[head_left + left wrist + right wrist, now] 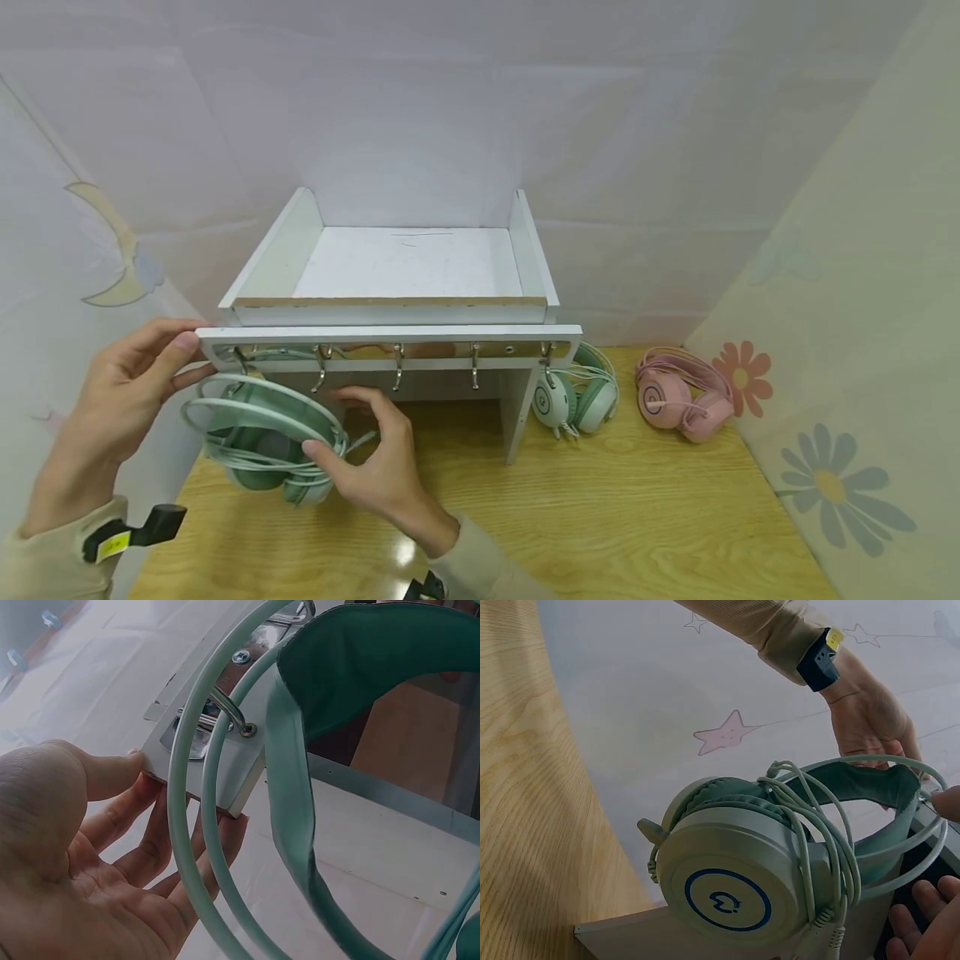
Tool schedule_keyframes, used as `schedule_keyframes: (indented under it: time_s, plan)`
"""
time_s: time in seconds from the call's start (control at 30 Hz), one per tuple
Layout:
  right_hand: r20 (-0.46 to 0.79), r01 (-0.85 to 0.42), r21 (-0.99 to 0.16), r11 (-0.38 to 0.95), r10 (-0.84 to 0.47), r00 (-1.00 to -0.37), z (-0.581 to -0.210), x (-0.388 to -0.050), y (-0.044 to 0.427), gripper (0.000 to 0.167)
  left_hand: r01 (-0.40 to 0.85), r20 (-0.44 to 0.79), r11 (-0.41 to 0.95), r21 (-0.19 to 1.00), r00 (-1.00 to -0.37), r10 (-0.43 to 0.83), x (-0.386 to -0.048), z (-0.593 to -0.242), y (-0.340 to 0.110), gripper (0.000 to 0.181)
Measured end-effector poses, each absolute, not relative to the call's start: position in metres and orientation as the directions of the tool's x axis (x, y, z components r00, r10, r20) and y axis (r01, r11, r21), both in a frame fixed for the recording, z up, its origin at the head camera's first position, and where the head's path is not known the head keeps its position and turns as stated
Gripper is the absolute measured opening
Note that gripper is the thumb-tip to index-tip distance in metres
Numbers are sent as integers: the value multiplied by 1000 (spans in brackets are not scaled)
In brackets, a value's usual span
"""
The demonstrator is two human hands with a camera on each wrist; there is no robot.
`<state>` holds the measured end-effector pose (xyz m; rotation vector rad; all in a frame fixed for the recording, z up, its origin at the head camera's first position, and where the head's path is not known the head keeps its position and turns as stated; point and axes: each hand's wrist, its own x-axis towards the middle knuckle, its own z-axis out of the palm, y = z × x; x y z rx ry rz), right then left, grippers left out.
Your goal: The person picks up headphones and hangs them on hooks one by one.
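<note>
1. My right grip [386, 467] is loosely spreading, thumb and fingers standing apart; whether the thumb is touching the cables [840, 859], I cannot tell.
2. My left grip [123, 387] is pinching the left end of the rail [438, 335].
3. The green headset [731, 851] is hanging between both grips, at the leftmost hook [229, 709]. It is lying to my right grip's left, that grip being nearer its cups. Its band is running sideways, dipping toward that grip. I'm judging that the band's lie over the hook is mattering most; how fully it is seating, I cannot tell.
4. Behind the rail, the shelf [390, 316] is standing.
5. Off right, another green headset [555, 404] and, farther over, a pink headset [667, 400] are resting on the counter [600, 517].
</note>
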<state>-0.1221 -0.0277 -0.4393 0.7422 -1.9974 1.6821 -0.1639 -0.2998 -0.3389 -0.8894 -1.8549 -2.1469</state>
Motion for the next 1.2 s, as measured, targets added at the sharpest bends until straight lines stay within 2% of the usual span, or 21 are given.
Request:
schedule_keyframes:
  time_s: [0.3, 0.57, 0.93, 1.07, 1.2]
  plan:
    - [650, -655, -741, 145, -90, -755, -441, -113, 14, 52, 509, 536, -168, 844, -804, 258, -163, -338, -300, 29]
    - [665, -661, -732, 165, -40, -746, -450, -104, 51, 53, 517, 529, -115, 848, -821, 215, -161, -337, -298, 28]
    - [612, -603, -775, 189, -12, -791, -450, -93, 80, 48, 516, 537, -152, 843, -824, 181, -160, -335, -293, 30]
    - [599, -586, -786, 198, 4, -801, -449, -89, 91, 46, 537, 549, -114, 836, -819, 168, -160, -335, -291, 29]
    - [622, -610, -774, 172, 23, -783, -447, -88, 100, 47, 557, 557, -56, 829, -811, 178, -160, -334, -291, 28]
